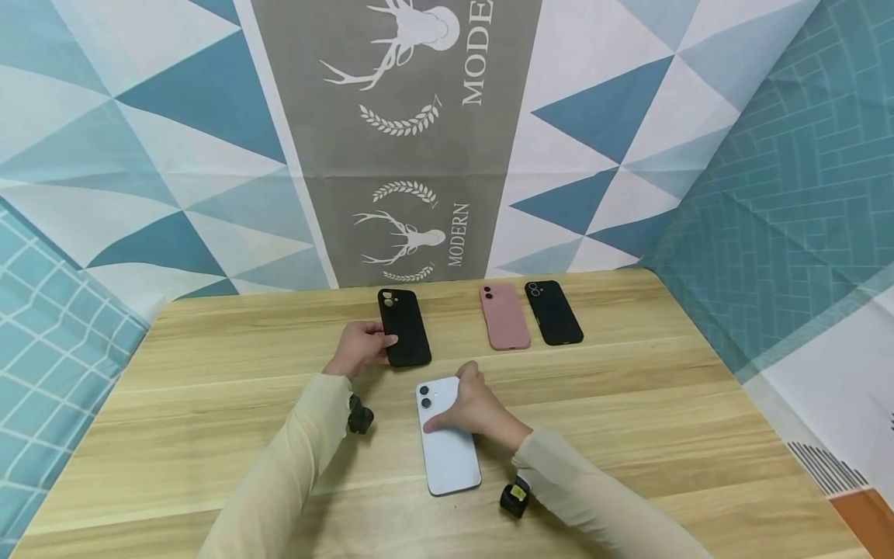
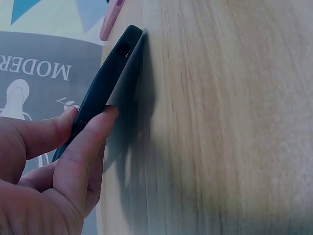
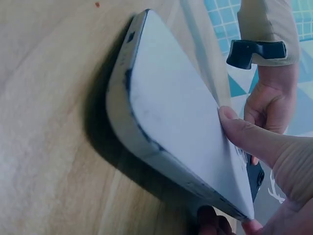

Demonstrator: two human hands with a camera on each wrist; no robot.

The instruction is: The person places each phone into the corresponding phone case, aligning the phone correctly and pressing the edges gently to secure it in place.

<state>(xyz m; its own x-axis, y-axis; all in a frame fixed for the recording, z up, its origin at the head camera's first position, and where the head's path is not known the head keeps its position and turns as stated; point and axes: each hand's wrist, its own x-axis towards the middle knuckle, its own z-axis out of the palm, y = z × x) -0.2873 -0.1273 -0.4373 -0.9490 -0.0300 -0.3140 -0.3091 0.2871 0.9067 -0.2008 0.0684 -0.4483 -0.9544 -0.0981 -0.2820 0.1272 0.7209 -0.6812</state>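
A black phone case (image 1: 407,330) with a camera cutout is pinched along its left side by my left hand (image 1: 359,346), thumb on top and fingers beneath. In the left wrist view the case (image 2: 108,78) is tilted off the wood and casts a shadow under it. Closer to me, my right hand (image 1: 472,405) grips a white phone (image 1: 449,458) across its width, back side up, with its two camera lenses at the far end. The right wrist view shows the thumb on the back of the phone (image 3: 171,107), its near end raised over the table.
Behind and to the right, a pink phone case (image 1: 506,317) and another black phone case (image 1: 554,313) lie side by side on the wooden table (image 1: 628,435). A patterned cloth backdrop (image 1: 412,155) rises along the table's back edge.
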